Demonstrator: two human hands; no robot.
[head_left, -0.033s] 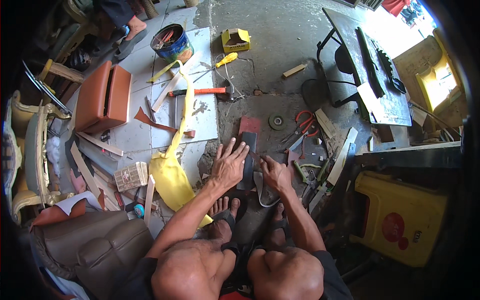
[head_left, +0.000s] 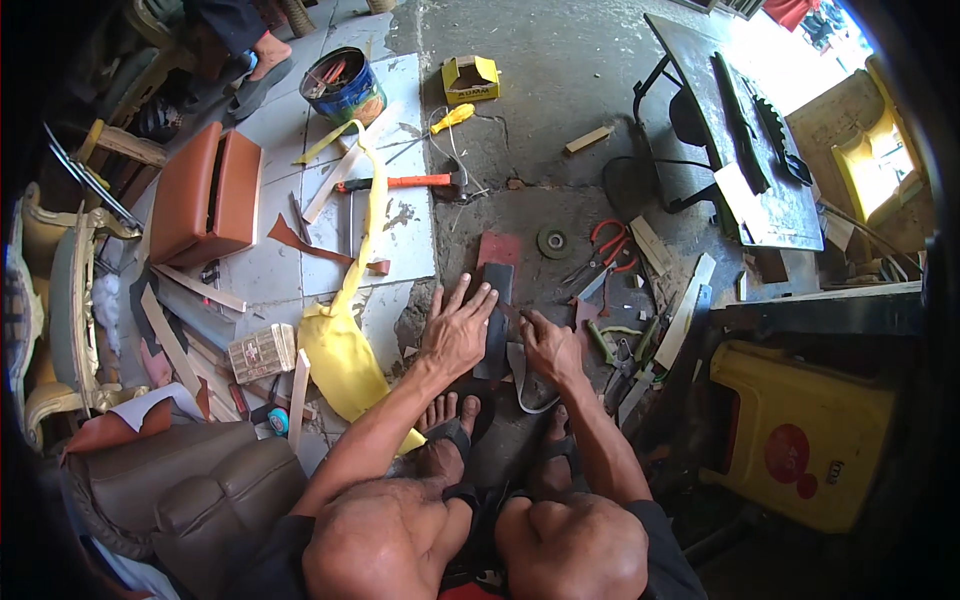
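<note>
My left hand [head_left: 457, 330] lies with fingers spread on a long dark flat bar [head_left: 499, 278] on the floor between my feet. A dull red piece of material [head_left: 498, 248] shows at the bar's far end. At the bar's right edge my right hand [head_left: 553, 348] is closed, its index finger stretched toward the bar. A thin dark reddish sliver [head_left: 511, 316] shows between that hand and the bar; its kind cannot be made out. Below the right hand a pale grey strip [head_left: 521, 388] curves toward my foot.
A grinding disc [head_left: 552, 243], red-handled pliers [head_left: 612, 238] and green-handled cutters [head_left: 602, 342] lie to the right. On the left are yellow cloth [head_left: 340, 362], a hammer [head_left: 412, 182] and a paint can [head_left: 345, 90]. A black table [head_left: 765, 215] stands far right, a yellow stool [head_left: 740, 385] nearer.
</note>
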